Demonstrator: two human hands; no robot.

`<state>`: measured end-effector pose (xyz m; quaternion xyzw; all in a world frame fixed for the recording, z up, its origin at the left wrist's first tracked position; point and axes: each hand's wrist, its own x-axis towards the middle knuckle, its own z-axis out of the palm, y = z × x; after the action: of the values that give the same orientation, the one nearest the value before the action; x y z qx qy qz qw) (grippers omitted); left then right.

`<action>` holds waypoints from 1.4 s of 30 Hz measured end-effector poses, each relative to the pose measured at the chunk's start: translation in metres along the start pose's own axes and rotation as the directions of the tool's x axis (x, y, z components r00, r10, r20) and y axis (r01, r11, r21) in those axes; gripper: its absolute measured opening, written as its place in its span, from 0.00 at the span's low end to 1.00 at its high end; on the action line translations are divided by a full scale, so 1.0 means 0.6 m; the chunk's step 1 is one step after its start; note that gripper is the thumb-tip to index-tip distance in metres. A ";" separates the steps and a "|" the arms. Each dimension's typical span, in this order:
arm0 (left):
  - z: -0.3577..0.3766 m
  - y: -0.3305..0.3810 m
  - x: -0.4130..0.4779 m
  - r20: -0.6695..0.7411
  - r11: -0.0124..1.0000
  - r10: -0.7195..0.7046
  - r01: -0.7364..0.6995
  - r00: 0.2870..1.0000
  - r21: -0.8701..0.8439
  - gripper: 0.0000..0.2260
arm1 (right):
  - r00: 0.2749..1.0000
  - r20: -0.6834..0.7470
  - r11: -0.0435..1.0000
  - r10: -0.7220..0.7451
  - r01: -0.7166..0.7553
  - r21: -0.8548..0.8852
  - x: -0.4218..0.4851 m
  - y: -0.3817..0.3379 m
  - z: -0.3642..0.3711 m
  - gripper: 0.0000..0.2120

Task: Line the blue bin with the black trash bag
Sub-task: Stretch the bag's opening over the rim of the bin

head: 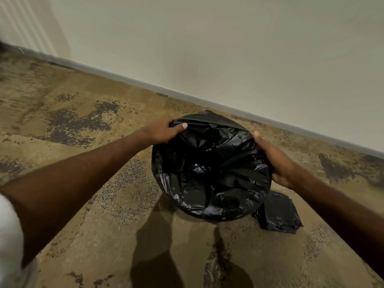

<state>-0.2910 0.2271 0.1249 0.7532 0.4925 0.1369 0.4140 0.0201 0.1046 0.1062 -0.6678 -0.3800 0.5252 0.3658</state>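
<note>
The black trash bag [209, 169] lies open over a round bin on the carpet, its plastic crumpled down inside and folded over the rim all around. No blue of the bin shows; the bag hides it fully. My left hand [164, 129] grips the bag's edge at the far left of the rim, thumb on top. Along the right side of the rim, my right hand [274, 159] holds the bag's edge, with its thumb pointing to the far side.
A folded stack of black bags [278, 213] lies on the carpet just right of the bin, near me. A cream wall with a grey baseboard [187, 94] runs diagonally close behind the bin. Patterned brown carpet [83, 121] spreads to the left and front.
</note>
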 end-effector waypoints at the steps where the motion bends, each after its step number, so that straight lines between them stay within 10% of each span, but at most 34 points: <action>1: 0.002 -0.002 0.001 0.005 1.000 0.007 -0.007 1.000 -0.005 0.19 | 0.989 -0.070 0.978 -0.128 0.114 -0.176 -0.001 -0.003 0.000 0.33; 5: 0.016 -0.011 0.005 -0.050 0.987 0.062 -0.054 0.997 0.150 0.26 | 0.772 0.027 0.498 -0.635 0.436 -0.750 0.025 -0.051 0.018 0.19; 10: 0.030 -0.030 0.009 -0.112 0.975 0.141 -0.118 0.984 0.189 0.42 | 0.808 0.328 0.185 -0.489 0.463 -0.867 0.088 -0.093 0.074 0.24; 15: 0.037 -0.038 0.004 -0.146 0.988 0.121 -0.105 0.982 0.116 0.49 | 0.780 0.123 0.452 -0.613 0.475 -0.755 0.132 -0.113 0.082 0.12; 22: 0.041 -0.035 0.006 -0.156 0.987 0.105 -0.083 0.982 0.141 0.52 | 0.945 0.151 0.888 -0.290 0.324 -0.327 0.164 -0.132 0.028 0.13; 34: 0.042 -0.023 -0.004 -0.120 0.970 0.124 -0.095 0.985 0.223 0.59 | 0.994 -0.064 0.899 -0.085 0.049 -0.435 0.234 -0.154 0.059 0.16; 39: 0.019 -0.011 0.013 -0.226 0.998 0.039 -0.048 0.973 -0.035 0.24 | 0.983 0.018 0.807 -0.183 0.160 -0.568 0.233 -0.163 0.063 0.15; 42: -0.003 -0.009 0.040 -0.324 1.000 -0.002 -0.006 0.946 -0.023 0.23 | 0.918 0.111 0.708 -0.380 0.366 -0.605 0.225 -0.156 0.066 0.13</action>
<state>-0.2843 0.2495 0.1170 0.7160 0.5513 0.2649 0.3365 -0.0085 0.2697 0.1249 -0.6650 -0.6524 0.2807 0.2311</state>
